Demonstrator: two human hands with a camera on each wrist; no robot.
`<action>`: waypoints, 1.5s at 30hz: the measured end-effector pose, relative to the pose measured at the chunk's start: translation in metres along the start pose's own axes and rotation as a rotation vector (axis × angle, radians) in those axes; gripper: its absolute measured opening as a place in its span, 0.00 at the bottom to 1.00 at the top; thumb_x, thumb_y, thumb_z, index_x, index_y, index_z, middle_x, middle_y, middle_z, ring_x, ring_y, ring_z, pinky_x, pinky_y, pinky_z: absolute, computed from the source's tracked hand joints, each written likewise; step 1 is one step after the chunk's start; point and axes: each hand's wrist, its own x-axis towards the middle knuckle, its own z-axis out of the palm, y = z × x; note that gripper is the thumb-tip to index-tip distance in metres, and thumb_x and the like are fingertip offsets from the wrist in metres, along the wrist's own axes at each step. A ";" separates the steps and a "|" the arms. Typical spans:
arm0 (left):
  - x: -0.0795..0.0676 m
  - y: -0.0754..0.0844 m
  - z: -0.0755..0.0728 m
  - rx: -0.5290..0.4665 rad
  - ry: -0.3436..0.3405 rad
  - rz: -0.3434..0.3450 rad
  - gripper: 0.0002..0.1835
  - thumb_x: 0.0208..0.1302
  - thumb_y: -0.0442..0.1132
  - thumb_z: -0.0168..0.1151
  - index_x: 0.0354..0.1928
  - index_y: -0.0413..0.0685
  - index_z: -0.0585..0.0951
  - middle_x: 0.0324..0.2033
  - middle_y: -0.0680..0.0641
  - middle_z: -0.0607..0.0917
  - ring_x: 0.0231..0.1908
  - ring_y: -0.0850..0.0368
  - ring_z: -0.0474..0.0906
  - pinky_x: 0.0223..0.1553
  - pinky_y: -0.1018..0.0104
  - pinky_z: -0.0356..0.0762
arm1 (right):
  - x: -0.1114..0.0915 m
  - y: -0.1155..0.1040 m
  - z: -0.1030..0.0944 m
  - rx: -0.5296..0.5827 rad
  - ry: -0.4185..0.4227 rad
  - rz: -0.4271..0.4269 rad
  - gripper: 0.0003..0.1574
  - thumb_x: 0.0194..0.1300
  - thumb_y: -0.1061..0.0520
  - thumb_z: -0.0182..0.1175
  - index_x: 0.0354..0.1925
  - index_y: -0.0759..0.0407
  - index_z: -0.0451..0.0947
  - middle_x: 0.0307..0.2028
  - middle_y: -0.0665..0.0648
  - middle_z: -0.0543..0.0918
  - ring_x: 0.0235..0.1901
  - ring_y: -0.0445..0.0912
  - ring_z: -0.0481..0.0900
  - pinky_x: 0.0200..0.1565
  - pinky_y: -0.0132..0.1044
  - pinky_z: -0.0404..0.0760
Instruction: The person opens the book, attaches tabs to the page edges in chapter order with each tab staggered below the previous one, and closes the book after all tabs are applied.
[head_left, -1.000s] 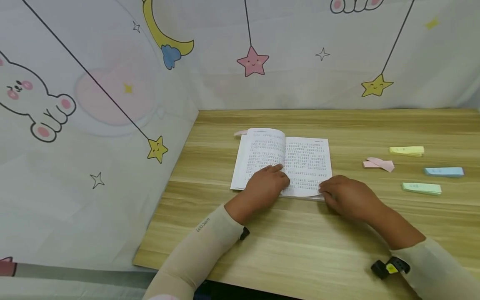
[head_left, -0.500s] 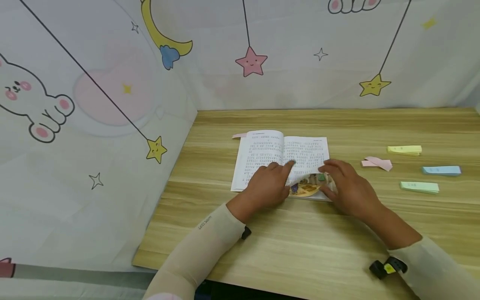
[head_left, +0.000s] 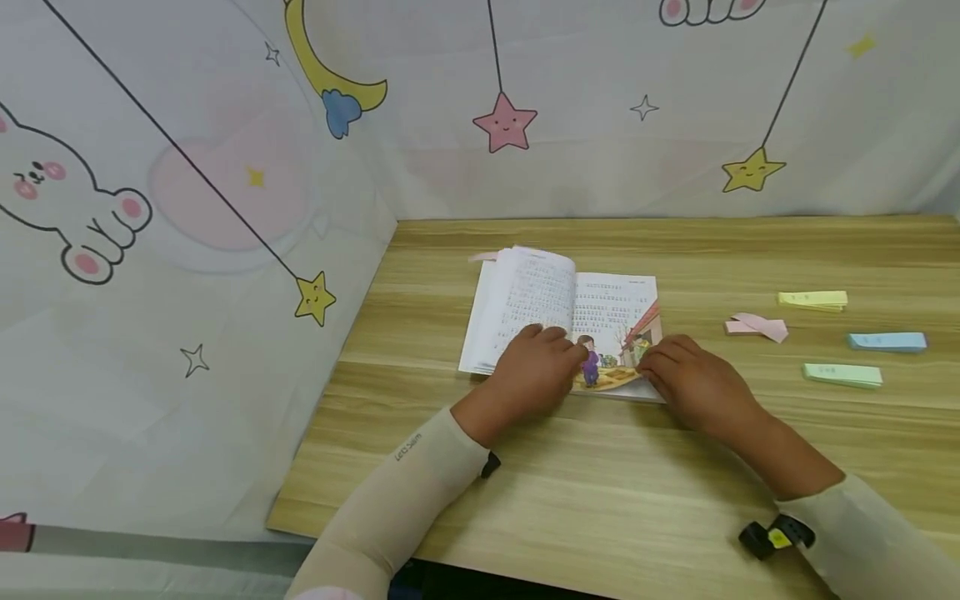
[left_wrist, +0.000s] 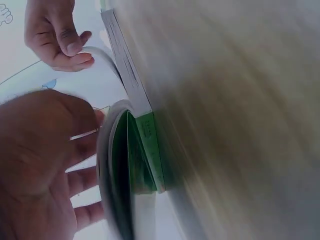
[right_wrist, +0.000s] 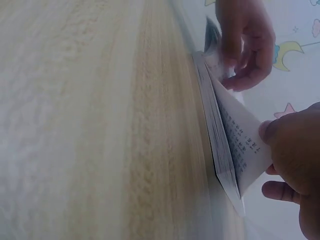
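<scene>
An open book [head_left: 525, 292] lies on the wooden table, printed text on its left page and a coloured picture low on its right page. My left hand [head_left: 536, 367] rests on the left page near the fold. In the left wrist view, the fingers of the left hand [left_wrist: 40, 155] lie fairly straight against the curved pages, above the green spine [left_wrist: 150, 145]. At the lower right corner, my right hand [head_left: 701, 383] pinches a page. The right wrist view shows that page [right_wrist: 245, 135] lifted at a slant off the stack, its corner at the thumb.
Right of the book lie pink paper strips [head_left: 757, 327], yellow strips [head_left: 813, 299], blue strips [head_left: 887, 342] and green strips [head_left: 842, 376]. A pink strip [head_left: 483, 257] sticks out from the book's top left. Behind the table hangs a printed cloth [head_left: 585, 167].
The right-hand page of plain text has gone over to the left, uncovering the picture page. My left index finger has drawn back, and my right hand has moved slightly down to the page corner.
</scene>
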 end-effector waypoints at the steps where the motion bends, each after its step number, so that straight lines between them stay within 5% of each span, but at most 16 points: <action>1: 0.000 0.000 0.000 -0.015 -0.008 -0.016 0.16 0.67 0.57 0.50 0.47 0.61 0.78 0.43 0.59 0.81 0.50 0.57 0.71 0.51 0.57 0.68 | 0.000 0.000 0.000 -0.001 0.009 0.004 0.08 0.57 0.61 0.63 0.37 0.59 0.80 0.37 0.52 0.78 0.44 0.50 0.73 0.46 0.43 0.73; 5: 0.002 0.000 0.003 -0.029 -0.052 -0.051 0.19 0.58 0.68 0.54 0.33 0.63 0.77 0.36 0.58 0.74 0.43 0.57 0.66 0.43 0.58 0.66 | 0.002 -0.001 -0.002 -0.004 0.038 0.005 0.06 0.57 0.57 0.63 0.35 0.57 0.80 0.35 0.50 0.78 0.42 0.48 0.72 0.45 0.41 0.72; 9: 0.003 0.000 0.006 -0.038 -0.069 -0.054 0.16 0.61 0.64 0.53 0.29 0.62 0.76 0.35 0.57 0.73 0.43 0.57 0.65 0.43 0.58 0.65 | 0.002 -0.003 -0.004 0.009 0.054 0.028 0.09 0.56 0.56 0.65 0.36 0.56 0.80 0.37 0.50 0.79 0.44 0.49 0.73 0.46 0.43 0.72; 12: 0.004 0.000 0.007 -0.067 -0.011 -0.091 0.17 0.62 0.56 0.55 0.49 0.58 0.76 0.38 0.56 0.77 0.44 0.56 0.69 0.42 0.59 0.68 | 0.001 -0.005 -0.006 0.010 0.075 0.091 0.25 0.52 0.55 0.69 0.49 0.57 0.76 0.48 0.55 0.76 0.51 0.53 0.70 0.42 0.48 0.75; 16: 0.003 0.000 0.006 -0.123 0.128 -0.155 0.45 0.57 0.42 0.57 0.73 0.53 0.45 0.42 0.45 0.77 0.34 0.54 0.74 0.32 0.61 0.73 | -0.001 -0.004 -0.007 -0.015 0.102 0.133 0.43 0.49 0.55 0.71 0.62 0.57 0.67 0.60 0.62 0.66 0.58 0.57 0.65 0.34 0.50 0.77; 18: 0.003 0.001 0.006 -0.132 0.168 -0.165 0.48 0.56 0.39 0.58 0.74 0.57 0.41 0.41 0.42 0.76 0.29 0.54 0.73 0.27 0.62 0.73 | -0.001 -0.003 -0.006 -0.015 0.098 0.104 0.35 0.51 0.57 0.69 0.58 0.58 0.72 0.59 0.63 0.67 0.57 0.59 0.65 0.37 0.50 0.77; 21: 0.003 0.002 0.005 -0.103 0.125 -0.154 0.35 0.60 0.42 0.58 0.69 0.64 0.59 0.42 0.43 0.76 0.33 0.54 0.73 0.30 0.62 0.73 | -0.003 0.000 -0.003 0.000 0.081 0.052 0.19 0.54 0.60 0.66 0.46 0.59 0.80 0.54 0.62 0.72 0.55 0.59 0.66 0.44 0.50 0.73; 24: 0.004 0.005 0.005 -0.075 0.028 -0.138 0.23 0.63 0.56 0.56 0.59 0.63 0.72 0.39 0.48 0.78 0.40 0.54 0.72 0.35 0.61 0.71 | -0.003 0.002 -0.001 0.011 0.095 0.033 0.11 0.53 0.60 0.67 0.38 0.60 0.82 0.48 0.60 0.75 0.52 0.57 0.69 0.44 0.48 0.73; 27: 0.005 0.006 0.006 -0.069 -0.022 -0.142 0.32 0.55 0.69 0.54 0.57 0.61 0.72 0.40 0.49 0.80 0.45 0.54 0.71 0.39 0.60 0.70 | -0.003 0.001 -0.002 0.013 0.136 0.046 0.08 0.50 0.60 0.69 0.32 0.57 0.82 0.45 0.56 0.76 0.51 0.54 0.70 0.39 0.46 0.75; 31: 0.004 0.007 0.007 -0.067 -0.013 -0.143 0.36 0.49 0.70 0.60 0.56 0.60 0.69 0.38 0.49 0.80 0.44 0.55 0.70 0.38 0.61 0.69 | -0.001 0.000 -0.005 0.011 0.164 0.073 0.09 0.45 0.61 0.71 0.29 0.54 0.83 0.45 0.54 0.77 0.51 0.53 0.70 0.35 0.45 0.76; 34: 0.004 0.006 0.008 -0.082 0.026 -0.161 0.36 0.54 0.62 0.63 0.62 0.58 0.64 0.37 0.47 0.78 0.42 0.54 0.71 0.37 0.60 0.69 | -0.001 -0.002 -0.006 0.001 0.159 0.125 0.22 0.46 0.57 0.72 0.43 0.56 0.81 0.51 0.56 0.74 0.53 0.54 0.69 0.33 0.46 0.76; 37: 0.003 0.005 0.008 -0.111 0.120 -0.219 0.46 0.56 0.51 0.62 0.72 0.57 0.48 0.55 0.39 0.71 0.49 0.48 0.70 0.40 0.59 0.72 | -0.002 -0.003 -0.007 -0.004 0.137 0.172 0.41 0.48 0.53 0.72 0.61 0.55 0.70 0.58 0.60 0.68 0.54 0.56 0.68 0.27 0.47 0.76; 39: 0.002 0.003 0.007 -0.104 0.184 -0.260 0.53 0.54 0.46 0.62 0.73 0.58 0.37 0.66 0.34 0.54 0.60 0.42 0.61 0.52 0.53 0.68 | -0.003 -0.003 -0.007 -0.005 0.109 0.169 0.44 0.50 0.53 0.70 0.64 0.52 0.66 0.60 0.61 0.66 0.56 0.58 0.67 0.25 0.47 0.76; 41: 0.000 0.001 0.004 -0.047 0.211 -0.279 0.55 0.51 0.43 0.63 0.73 0.63 0.36 0.70 0.36 0.34 0.68 0.38 0.41 0.62 0.45 0.52 | -0.004 -0.002 -0.007 -0.001 0.073 0.136 0.36 0.52 0.55 0.69 0.60 0.52 0.72 0.60 0.61 0.66 0.57 0.58 0.65 0.30 0.48 0.77; 43: -0.002 -0.002 0.001 0.037 0.186 -0.270 0.50 0.52 0.42 0.64 0.73 0.70 0.46 0.70 0.39 0.27 0.68 0.36 0.24 0.62 0.37 0.33 | -0.004 -0.001 -0.006 0.000 0.038 0.100 0.25 0.53 0.58 0.68 0.52 0.53 0.79 0.59 0.61 0.68 0.57 0.59 0.64 0.38 0.50 0.77; 45: -0.003 -0.002 0.000 0.108 0.120 -0.212 0.39 0.54 0.43 0.65 0.68 0.73 0.63 0.72 0.44 0.31 0.68 0.37 0.22 0.60 0.34 0.26 | -0.005 -0.001 -0.006 0.009 0.016 0.082 0.18 0.53 0.61 0.68 0.45 0.55 0.82 0.56 0.61 0.70 0.58 0.58 0.64 0.44 0.51 0.74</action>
